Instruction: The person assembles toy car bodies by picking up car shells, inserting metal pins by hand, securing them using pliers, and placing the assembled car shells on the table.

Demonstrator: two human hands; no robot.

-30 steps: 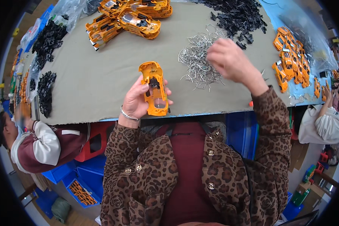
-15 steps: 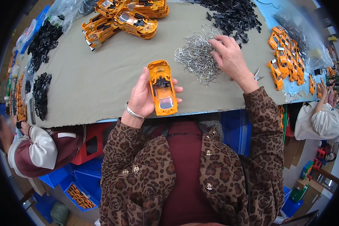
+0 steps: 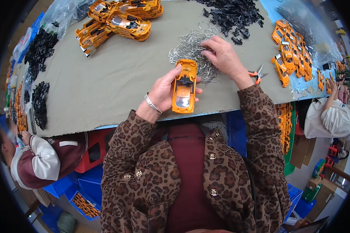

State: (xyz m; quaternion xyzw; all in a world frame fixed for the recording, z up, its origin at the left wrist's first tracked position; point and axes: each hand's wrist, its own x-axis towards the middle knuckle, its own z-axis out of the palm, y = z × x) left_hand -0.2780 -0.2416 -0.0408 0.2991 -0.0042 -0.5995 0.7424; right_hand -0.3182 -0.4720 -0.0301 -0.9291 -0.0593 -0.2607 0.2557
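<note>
My left hand [image 3: 164, 90] is closed round an orange toy car body [image 3: 184, 90], its hollow underside up, with a black part and a clear window inside. Over a heap of thin bent metal wire pieces [image 3: 190, 48], my right hand [image 3: 223, 58] has its thumb and fingertips pinched together. What sits between those fingertips, if anything, is too small to make out. Pliers with orange handles [image 3: 257, 73] lie on the table just right of my right wrist.
Orange car bodies [image 3: 128, 25] are piled at the far left, with more finished-looking orange cars [image 3: 289, 54] at the right. Black plastic parts [image 3: 237, 17] lie at the back, others [image 3: 39, 105] at the left edge. Co-workers sit at both sides; blue bins [image 3: 91, 182] stand below.
My left hand has carried the car body rightward, close to the wire heap. The right hand has shifted slightly left and down, and its fingers have drawn together. The pliers now show more fully.
</note>
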